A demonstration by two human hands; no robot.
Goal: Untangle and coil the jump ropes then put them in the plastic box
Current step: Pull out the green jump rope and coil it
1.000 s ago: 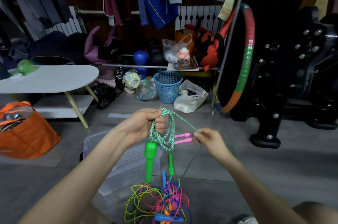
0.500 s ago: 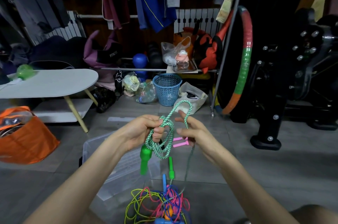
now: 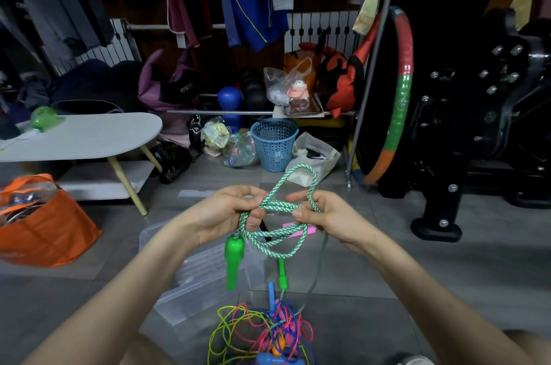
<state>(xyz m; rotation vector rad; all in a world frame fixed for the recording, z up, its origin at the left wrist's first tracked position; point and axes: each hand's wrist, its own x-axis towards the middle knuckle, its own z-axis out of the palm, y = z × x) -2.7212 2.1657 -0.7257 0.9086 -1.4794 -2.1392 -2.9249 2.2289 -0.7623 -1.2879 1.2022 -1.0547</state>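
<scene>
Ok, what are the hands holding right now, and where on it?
Both grip the green jump rope by its cord: left hand holds the gathered loops, right hand pinches the strands. The green handle hangs free.

The jump rope (image 3: pixel 277 206) is braided in green flecked with white, and the thick handle (image 3: pixel 234 260) and thin handle (image 3: pixel 282 273) are bright green. The tangled ropes (image 3: pixel 280 332) are yellow, pink and blue, with a blue handle (image 3: pixel 270 294) and pink handles (image 3: pixel 290 225); the plastic box (image 3: pixel 196 269) is clear. The basket (image 3: pixel 274 144) is blue with a lattice pattern, the bag (image 3: pixel 44 230) orange, and the hoop (image 3: pixel 404 102) banded red, green and orange.
</scene>
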